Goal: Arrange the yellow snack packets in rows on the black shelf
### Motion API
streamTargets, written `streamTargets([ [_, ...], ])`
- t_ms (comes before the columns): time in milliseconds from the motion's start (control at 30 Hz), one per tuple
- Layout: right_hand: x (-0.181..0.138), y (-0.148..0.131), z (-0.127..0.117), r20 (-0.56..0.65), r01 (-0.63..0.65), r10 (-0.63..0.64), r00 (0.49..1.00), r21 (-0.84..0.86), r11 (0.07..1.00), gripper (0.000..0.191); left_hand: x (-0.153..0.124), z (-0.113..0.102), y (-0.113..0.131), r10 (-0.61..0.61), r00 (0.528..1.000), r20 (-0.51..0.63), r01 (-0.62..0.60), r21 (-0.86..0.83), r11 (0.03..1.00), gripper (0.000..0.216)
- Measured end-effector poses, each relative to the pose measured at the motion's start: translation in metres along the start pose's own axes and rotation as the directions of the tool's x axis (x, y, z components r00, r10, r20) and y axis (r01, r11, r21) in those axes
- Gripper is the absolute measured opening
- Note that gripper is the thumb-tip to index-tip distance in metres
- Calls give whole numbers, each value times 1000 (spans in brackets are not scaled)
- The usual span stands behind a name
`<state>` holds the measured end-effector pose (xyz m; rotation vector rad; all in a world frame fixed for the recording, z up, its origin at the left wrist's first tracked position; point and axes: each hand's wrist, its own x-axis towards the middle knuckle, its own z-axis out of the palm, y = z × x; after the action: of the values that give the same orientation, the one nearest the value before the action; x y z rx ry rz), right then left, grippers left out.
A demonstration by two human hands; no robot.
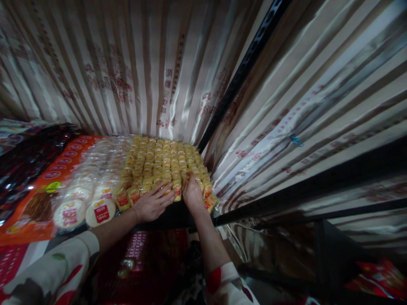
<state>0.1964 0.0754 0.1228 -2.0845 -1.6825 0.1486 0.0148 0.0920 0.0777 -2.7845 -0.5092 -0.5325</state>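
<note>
Rows of small yellow snack packets [162, 163] fill the right end of a shelf. My left hand [153, 204] lies at the front edge of those rows with fingers stretched out flat, its fingertips touching the front packets. My right hand [192, 192] rests just to the right, its fingers pushed in among the front packets and partly hidden. Both forearms come up from below in white sleeves with red and green print.
Round white cakes in clear wrap with red labels [95, 203] lie left of the yellow packets. Orange and red bags [41, 199] lie further left. A shiny printed curtain [152, 63] hangs behind. A black shelf post [241, 72] and rail [286, 199] run on the right.
</note>
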Motion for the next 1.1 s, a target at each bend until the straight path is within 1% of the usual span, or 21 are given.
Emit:
streamTargets([
  [100, 2, -3, -1, 36, -13, 14, 999, -16, 1000, 42, 1, -2, 0, 9, 1000, -1, -9, 10, 1000, 49],
  [233, 4, -3, -7, 56, 14, -11, 998, -45, 999, 42, 1, -3, 0, 18, 1000, 11, -18, 40, 999, 52],
  [400, 1, 0, -13, -9, 41, -42, 999, -105, 994, 47, -1, -2, 3, 21, 1000, -7, -20, 113, 993, 46],
  [533, -3, 2, -18, -50, 14, -19, 999, -106, 994, 46, -4, 0, 5, 68, 997, -41, -61, 152, 986, 45],
  [600, -7, 6, -21, -77, 22, -27, 997, -70, 997, 41, -5, 1, 5, 113, 993, -47, -105, 144, 984, 45],
  [667, -12, 10, -24, -131, 67, -67, 989, 1, 998, 36, -5, 2, 4, 150, 987, -49, -143, 125, 982, 43],
  [733, -20, 14, -24, -205, 123, -106, 973, 68, 990, 32, -5, 0, 3, 142, 988, -54, -136, 103, 985, 41],
  [833, -34, 21, -18, -252, 196, -163, 954, 113, 974, 30, -4, -3, 3, 106, 992, -67, -102, 64, 993, 38],
  [967, -46, 27, 1, -241, 287, -255, 936, 111, 951, 36, -3, -4, 8, 86, 993, -85, -85, 19, 996, 36],
  [1100, -47, 30, 17, -200, 282, -255, 946, 123, 952, 40, -1, -5, 15, 39, 995, -96, -42, -37, 998, 33],
])
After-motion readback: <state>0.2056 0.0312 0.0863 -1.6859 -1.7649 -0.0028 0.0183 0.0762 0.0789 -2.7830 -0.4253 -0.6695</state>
